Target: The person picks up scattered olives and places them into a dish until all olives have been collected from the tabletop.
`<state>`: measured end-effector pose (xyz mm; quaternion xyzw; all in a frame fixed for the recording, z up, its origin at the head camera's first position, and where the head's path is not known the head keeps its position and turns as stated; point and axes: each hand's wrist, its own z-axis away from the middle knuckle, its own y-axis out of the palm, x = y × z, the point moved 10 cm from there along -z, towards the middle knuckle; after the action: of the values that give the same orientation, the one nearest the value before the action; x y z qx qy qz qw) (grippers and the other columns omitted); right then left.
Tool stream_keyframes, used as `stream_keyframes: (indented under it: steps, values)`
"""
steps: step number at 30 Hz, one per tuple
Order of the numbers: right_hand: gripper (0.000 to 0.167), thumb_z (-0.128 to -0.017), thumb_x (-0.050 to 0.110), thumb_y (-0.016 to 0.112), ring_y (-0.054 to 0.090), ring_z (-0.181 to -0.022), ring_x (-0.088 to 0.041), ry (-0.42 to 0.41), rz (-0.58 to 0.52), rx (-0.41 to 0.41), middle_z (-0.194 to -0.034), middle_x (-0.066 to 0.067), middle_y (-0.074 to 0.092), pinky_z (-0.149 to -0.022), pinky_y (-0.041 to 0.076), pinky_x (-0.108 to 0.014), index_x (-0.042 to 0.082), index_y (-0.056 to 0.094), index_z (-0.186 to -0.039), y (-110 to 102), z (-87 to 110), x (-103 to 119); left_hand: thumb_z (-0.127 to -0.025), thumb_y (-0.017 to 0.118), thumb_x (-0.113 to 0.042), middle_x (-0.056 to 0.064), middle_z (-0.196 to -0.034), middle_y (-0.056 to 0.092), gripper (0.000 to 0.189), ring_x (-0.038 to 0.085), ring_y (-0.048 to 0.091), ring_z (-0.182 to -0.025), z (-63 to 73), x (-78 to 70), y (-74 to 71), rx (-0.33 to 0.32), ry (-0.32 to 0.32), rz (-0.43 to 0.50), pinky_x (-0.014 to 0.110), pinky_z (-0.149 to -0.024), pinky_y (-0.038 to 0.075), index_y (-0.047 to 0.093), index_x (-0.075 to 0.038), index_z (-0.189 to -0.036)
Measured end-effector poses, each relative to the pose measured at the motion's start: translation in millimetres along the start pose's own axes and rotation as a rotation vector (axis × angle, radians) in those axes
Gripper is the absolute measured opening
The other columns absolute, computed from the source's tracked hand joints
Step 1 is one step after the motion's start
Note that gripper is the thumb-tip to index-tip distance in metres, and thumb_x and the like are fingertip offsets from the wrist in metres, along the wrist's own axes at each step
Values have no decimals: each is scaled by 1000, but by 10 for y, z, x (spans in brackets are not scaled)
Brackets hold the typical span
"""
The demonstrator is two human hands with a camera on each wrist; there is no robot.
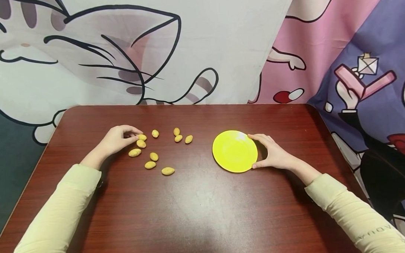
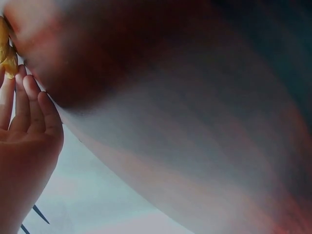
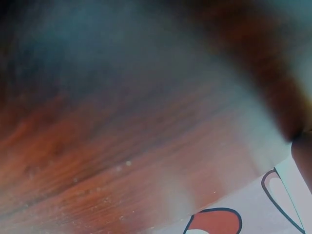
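Note:
My left hand (image 1: 116,140) is at the table's left side, pinching a small yellow oval thing (image 1: 142,137), nut-like with a rough skin, between thumb and fingertips. In the left wrist view the hand (image 2: 31,126) shows at the left edge, with yellow pieces (image 2: 9,61) by its fingertips. Just below the pinched piece lies another yellow oval (image 1: 141,144), and a longer one (image 1: 134,152) is near the wrist. On the right, my right hand (image 1: 275,153) holds a round yellow plate (image 1: 235,151) by its right rim, fingers at the far side and thumb at the near side.
Several more yellow ovals are scattered between the hands, including one nearer the front (image 1: 168,171) and one toward the plate (image 1: 188,139). They lie on a reddish-brown wooden table (image 1: 199,216). A cartoon-printed cloth (image 1: 219,40) hangs behind its far edge.

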<state>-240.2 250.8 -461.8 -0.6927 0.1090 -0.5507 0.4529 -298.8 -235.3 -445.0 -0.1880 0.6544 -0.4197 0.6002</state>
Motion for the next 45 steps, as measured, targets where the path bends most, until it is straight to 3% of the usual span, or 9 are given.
stream_keyframes:
  steps: [9,14,20,23,33,39,45]
  values:
    - [107,-67,24,102,39,-141,-42,-15,4,-9,-153,-22,51,-114,33,-66,2,46,-156,-3,-4,-15,-100,74,-15,12,-97,74,18,10,61,-86,20,-10,-12,-14,-7,9,16,-76,45,78,-2,-113]
    - [108,-67,23,102,39,-141,-42,-8,0,-5,-154,-22,50,-115,33,-66,1,46,-156,-4,-3,-11,-100,74,-14,15,-100,75,19,9,62,-85,48,-42,-67,-75,-19,32,11,-76,44,76,-2,-114]
    - [107,-68,24,102,38,-142,-43,-1,-12,-5,-153,-23,50,-115,32,-67,1,46,-156,-13,1,9,-99,75,-12,21,-103,76,22,-8,59,-80,71,-115,-135,-186,-18,108,4,-74,44,76,0,-117]
    - [106,-68,23,101,38,-142,-43,7,-21,-2,-153,-22,50,-116,31,-68,2,46,-156,-11,-5,10,-99,75,-12,24,-106,76,24,-15,58,-78,72,-172,-128,-209,-16,157,3,-74,46,75,2,-118]
    - [106,-68,24,102,38,-142,-42,-2,-18,-8,-153,-22,51,-115,31,-67,3,46,-156,-6,-6,-12,-102,73,-16,25,-118,75,28,-13,62,-83,27,-467,13,-172,-57,284,6,-76,51,74,1,-124]
    - [106,-68,24,102,38,-142,-43,-5,-22,-8,-154,-22,51,-115,31,-67,2,46,-156,0,-11,-12,-100,75,-18,23,-118,76,29,-4,65,-87,-26,-643,171,-136,-81,356,10,-76,53,75,-1,-123]
    - [107,-68,24,102,37,-142,-42,0,-20,-4,-154,-22,50,-115,31,-66,3,46,-156,5,-14,-25,-98,78,-16,21,-115,77,27,11,70,-93,-103,-859,330,-131,-56,350,11,-80,53,76,0,-120]
